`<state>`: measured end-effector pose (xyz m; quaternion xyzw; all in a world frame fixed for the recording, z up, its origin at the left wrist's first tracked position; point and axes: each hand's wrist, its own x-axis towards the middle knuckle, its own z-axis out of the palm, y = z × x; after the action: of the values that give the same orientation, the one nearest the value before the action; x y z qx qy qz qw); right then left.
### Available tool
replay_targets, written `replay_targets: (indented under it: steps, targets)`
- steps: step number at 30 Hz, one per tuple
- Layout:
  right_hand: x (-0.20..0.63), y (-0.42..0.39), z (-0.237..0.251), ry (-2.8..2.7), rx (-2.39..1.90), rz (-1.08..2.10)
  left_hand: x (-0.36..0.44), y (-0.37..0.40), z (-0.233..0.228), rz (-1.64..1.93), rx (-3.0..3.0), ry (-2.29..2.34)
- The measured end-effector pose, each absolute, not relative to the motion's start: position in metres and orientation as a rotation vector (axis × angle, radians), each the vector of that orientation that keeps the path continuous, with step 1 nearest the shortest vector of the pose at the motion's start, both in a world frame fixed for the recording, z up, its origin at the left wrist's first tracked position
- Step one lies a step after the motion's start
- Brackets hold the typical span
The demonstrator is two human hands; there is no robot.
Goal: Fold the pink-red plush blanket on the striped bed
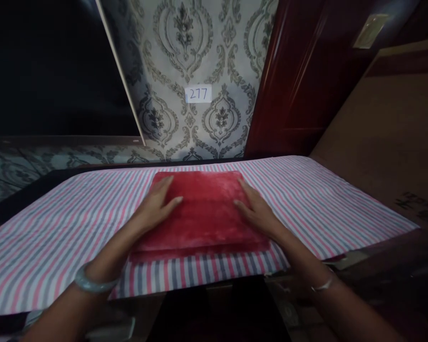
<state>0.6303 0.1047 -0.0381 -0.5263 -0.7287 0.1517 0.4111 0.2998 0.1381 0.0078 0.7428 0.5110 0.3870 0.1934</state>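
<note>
Folded red plush towel (pixel 203 213) lies flat, edges squared.

My left hand (pixel 157 203) lay palm down, fingers spread and stretched forward, thumb angled inward. My right hand (pixel 257 209) mirrored it, flat and open, fingers pointing ahead. Both forearms reached forward from the lower corners, converging slightly. A pale green jade bangle (pixel 92 282) circled my left wrist; a thin silver bracelet (pixel 323 285) circled my right.
</note>
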Motion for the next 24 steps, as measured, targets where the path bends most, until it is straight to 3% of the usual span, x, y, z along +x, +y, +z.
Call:
replay_targets:
  steps: [4, 9, 14, 24]
  targets:
    - [0.578, 0.149, -0.011, -2.148, -1.514, 0.135, 0.351, 0.176, 0.021, 1.001, 2.11, 1.353]
    - [0.567, 0.177, -0.039, -2.123, -1.826, -0.033, 0.355, 0.2, -0.021, 0.701, 2.297, 1.729]
    - [0.573, 0.176, -0.074, -2.099, -1.82, -0.082, 0.347, 0.196, -0.06, 0.701, 2.356, 1.765]
    - [0.57, 0.179, -0.073, -2.13, -1.846, -0.059, 0.351, 0.197, -0.054, 0.377, 2.454, 1.915]
